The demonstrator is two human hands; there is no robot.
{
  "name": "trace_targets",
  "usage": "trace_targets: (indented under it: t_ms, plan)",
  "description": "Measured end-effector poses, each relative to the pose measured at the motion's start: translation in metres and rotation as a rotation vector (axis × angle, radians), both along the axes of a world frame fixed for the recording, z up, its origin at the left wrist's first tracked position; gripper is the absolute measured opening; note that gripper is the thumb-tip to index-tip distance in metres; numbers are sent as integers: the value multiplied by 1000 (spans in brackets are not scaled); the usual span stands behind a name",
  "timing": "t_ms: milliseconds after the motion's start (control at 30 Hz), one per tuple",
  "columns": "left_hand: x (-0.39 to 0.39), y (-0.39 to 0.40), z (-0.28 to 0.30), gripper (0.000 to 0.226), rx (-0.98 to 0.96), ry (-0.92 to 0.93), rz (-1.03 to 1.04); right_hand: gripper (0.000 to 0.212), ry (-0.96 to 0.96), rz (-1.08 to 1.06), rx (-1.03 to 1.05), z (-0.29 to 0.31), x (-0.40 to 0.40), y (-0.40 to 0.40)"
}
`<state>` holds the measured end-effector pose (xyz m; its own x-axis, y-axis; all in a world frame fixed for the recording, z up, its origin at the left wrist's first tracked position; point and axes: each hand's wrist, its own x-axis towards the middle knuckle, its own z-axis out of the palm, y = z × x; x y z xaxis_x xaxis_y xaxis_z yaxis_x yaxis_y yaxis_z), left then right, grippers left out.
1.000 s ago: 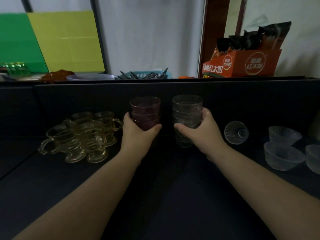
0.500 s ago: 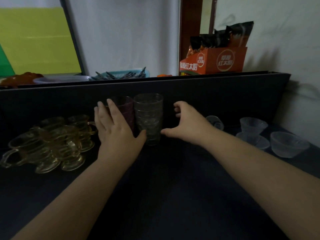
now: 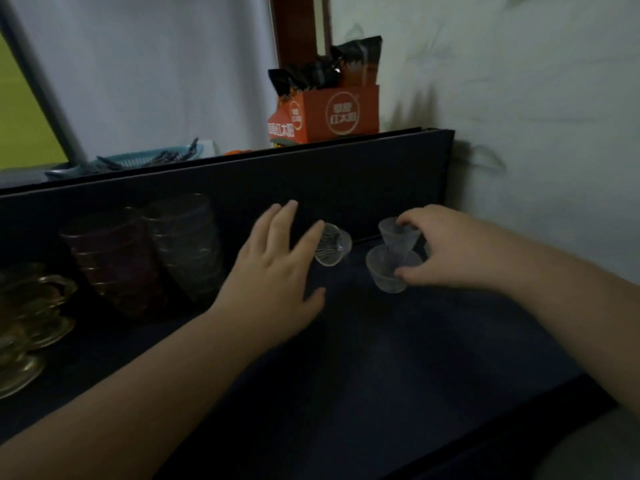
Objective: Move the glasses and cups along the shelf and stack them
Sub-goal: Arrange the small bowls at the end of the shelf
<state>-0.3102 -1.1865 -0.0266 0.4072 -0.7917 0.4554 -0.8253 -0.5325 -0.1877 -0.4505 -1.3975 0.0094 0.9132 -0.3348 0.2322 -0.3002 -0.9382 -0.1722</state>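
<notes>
A stack of purple glasses [image 3: 114, 265] and a stack of clear glasses [image 3: 187, 244] stand side by side against the dark back panel. To their right a small clear cup [image 3: 332, 244] lies on its side. My left hand [image 3: 277, 271] hovers open beside it, fingers spread, index tip at its rim. Further right stand two small frosted cups, one at the back [image 3: 394, 233] and one in front [image 3: 386, 271]. My right hand [image 3: 450, 251] arches over them, a fingertip on the back cup's rim and the thumb against the front cup.
Amber handled mugs [image 3: 31, 306] crowd the far left of the dark shelf [image 3: 381, 358]. On the ledge above sit an orange snack box [image 3: 332, 112] and a blue basket [image 3: 149, 157]. A pale wall [image 3: 536, 168] closes the right end.
Both hands have let go of the two glass stacks and moved right to the small clear cups. The view has swung right as well.
</notes>
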Motion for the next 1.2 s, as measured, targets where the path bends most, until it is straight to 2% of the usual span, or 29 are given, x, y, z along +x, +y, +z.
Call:
trace_targets:
  t_ms: [233, 433, 533, 633, 900, 1000, 1200]
  plan:
    - [29, -78, -10, 99, 134, 167, 58, 87, 19, 84, 25, -11, -3, -6]
    - [43, -103, -12, 80, 130, 281, 98, 80, 123, 185, 32, -22, 4, 2]
    - [46, -102, -12, 70, 130, 329, 103, 75, 120, 223, -37, -28, 5, 3]
    - [46, -94, -7, 69, 138, 372, 134, 74, 121, 236, -97, -30, 7, 2]
    - [42, -63, 8, 62, 143, 458, 122, 72, 152, 245, -92, -29, 11, 6]
    - [42, -54, 9, 56, 152, 458, 95, 72, 186, 227, -155, -28, 13, 9]
    - [41, -42, 8, 74, 194, 454, 152, 56, 118, 241, -198, -31, 15, 16]
